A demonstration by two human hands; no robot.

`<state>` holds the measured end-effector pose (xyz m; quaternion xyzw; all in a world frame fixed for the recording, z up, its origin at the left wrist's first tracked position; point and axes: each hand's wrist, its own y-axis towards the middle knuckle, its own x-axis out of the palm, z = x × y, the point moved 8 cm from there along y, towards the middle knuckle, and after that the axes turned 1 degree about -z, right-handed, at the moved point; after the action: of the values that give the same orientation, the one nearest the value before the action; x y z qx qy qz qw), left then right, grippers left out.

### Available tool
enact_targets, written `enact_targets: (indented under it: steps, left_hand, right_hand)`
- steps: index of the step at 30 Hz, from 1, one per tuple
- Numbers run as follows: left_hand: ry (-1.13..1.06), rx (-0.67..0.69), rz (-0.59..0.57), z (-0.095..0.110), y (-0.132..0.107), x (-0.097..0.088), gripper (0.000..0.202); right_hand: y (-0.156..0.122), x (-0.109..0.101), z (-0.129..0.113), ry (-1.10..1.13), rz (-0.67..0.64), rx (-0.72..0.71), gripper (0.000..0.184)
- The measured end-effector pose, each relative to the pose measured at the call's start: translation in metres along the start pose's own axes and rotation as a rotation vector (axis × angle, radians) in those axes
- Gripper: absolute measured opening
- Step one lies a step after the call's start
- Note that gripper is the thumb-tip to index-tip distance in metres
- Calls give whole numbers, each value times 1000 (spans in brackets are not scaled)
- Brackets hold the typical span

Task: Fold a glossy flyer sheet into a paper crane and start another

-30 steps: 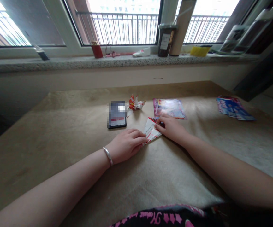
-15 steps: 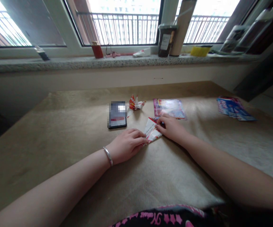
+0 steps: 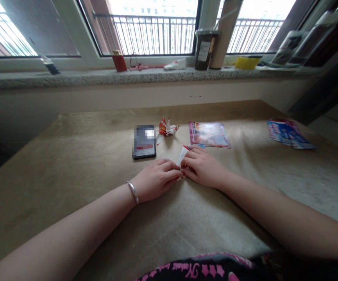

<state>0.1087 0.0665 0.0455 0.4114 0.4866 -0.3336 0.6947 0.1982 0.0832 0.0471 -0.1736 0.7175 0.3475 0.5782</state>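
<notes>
A folded piece of red-and-white printed paper (image 3: 183, 153) lies on the tan table (image 3: 69, 164), mostly hidden under my fingers. My left hand (image 3: 155, 181), a silver bracelet on its wrist, rests on the paper's left side with fingers curled onto it. My right hand (image 3: 202, 168) covers the paper's right side, its fingertips pinching the fold right beside the left fingertips. Only the paper's top corner shows between the two hands.
A dark phone (image 3: 144, 141) lies just behind my left hand. A small folded paper figure (image 3: 166, 128) sits beside it. A printed sheet (image 3: 208, 134) lies behind my right hand, another printed sheet (image 3: 288, 133) at the far right. Jars and cups stand on the windowsill (image 3: 98, 77).
My right hand has slid left and toward me over the paper, meeting the left fingertips. Most of the paper that showed earlier is now covered. The left hand has stayed put.
</notes>
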Motion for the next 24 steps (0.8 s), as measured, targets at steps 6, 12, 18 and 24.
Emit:
enact_targets:
  steps: [6,12,18,24]
  left_hand:
    - [-57,29,-8,-1,-3,-1,21]
    - [-66,-26,-28,-3,-5,1,20]
    - [-68,-31,-40,-3,-4,1,20]
    - [-45,-18,-45,-2,-4,2,21]
  right_hand:
    - [1,3,11,68,-10,103,17]
    - [3,8,12,6,-51,103,12]
    - [4,12,17,29,-46,95,14]
    - [6,12,17,38,-45,89,14]
